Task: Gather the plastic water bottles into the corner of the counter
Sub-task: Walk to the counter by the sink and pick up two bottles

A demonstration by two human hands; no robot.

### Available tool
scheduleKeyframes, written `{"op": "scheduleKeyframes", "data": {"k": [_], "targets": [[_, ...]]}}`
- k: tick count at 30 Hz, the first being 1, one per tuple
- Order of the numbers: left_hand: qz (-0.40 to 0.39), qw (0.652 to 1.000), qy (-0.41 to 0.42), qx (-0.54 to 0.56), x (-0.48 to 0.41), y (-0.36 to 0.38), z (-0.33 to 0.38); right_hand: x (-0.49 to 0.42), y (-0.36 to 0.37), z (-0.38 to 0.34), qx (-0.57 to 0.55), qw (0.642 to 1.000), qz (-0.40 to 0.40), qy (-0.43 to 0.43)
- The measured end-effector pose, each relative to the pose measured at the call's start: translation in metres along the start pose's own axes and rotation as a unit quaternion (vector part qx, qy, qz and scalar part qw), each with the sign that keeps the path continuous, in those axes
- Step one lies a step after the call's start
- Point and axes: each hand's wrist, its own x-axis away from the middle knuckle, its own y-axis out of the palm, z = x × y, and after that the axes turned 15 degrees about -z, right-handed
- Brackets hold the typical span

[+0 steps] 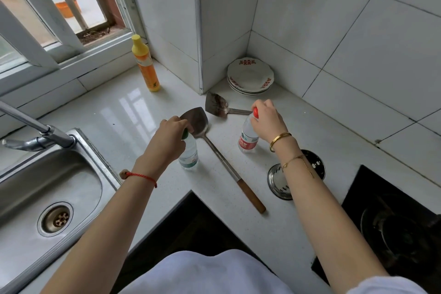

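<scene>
Hands grip caps: left hand clasps the green-capped clear plastic bottle, right hand the red-capped one, mid-frame; both likely light, slippery.

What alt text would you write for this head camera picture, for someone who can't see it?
A person's left hand grips a green-capped water bottle and the right hand a red-capped water bottle, both upright on a white counter. Two metal spatulas lie between them, stacked plates fill the tiled corner, and a sink sits left.

Home kitchen: steel sink, tiled walls, plates, probably gas hob
</scene>
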Motion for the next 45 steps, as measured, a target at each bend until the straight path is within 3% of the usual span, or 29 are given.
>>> {"op": "scheduleKeyframes", "data": {"k": [26, 36, 45], "targets": [[0.074, 0.99, 0.077, 0.087, 0.064, 0.018, 0.041, 0.119, 0.014, 0.002, -0.046, 0.991, 0.079, -0.103], [0.065, 0.987, 0.114, 0.089, 0.104, 0.039, 0.059, 0.186, 0.022, 0.016, -0.08, 0.991, 0.077, -0.071], [0.014, 0.98, 0.186, 0.067, 0.135, 0.047, 0.067, 0.255, 0.044, 0.006, -0.102, 0.989, 0.11, 0.011]]}}
